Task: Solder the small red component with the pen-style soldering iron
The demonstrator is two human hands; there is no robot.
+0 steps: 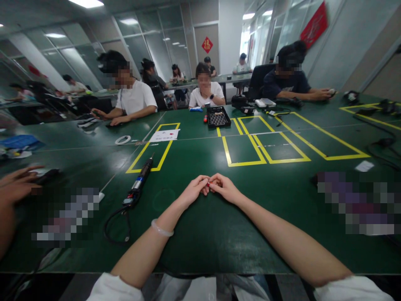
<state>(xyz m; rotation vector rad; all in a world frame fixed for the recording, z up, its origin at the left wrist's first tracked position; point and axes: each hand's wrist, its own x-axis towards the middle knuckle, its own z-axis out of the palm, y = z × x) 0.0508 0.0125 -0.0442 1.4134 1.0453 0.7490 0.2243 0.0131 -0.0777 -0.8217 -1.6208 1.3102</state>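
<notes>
My left hand (194, 190) and my right hand (224, 187) meet over the green table (200, 234), fingertips pinched together on a small red object (208, 184) held between them. Both hands rest low on the table surface, fingers curled. A pale bangle (161, 228) circles my left wrist. To the left of my left hand lies an electric screwdriver (140, 179) with a black cable looping toward the table's near edge.
A black tray (218, 116) sits far ahead beside yellow tape rectangles (266, 146). A white paper (164, 135) and a tape roll (123, 139) lie at the left. Another person's hand (17, 182) rests at far left. Several people sit across the table.
</notes>
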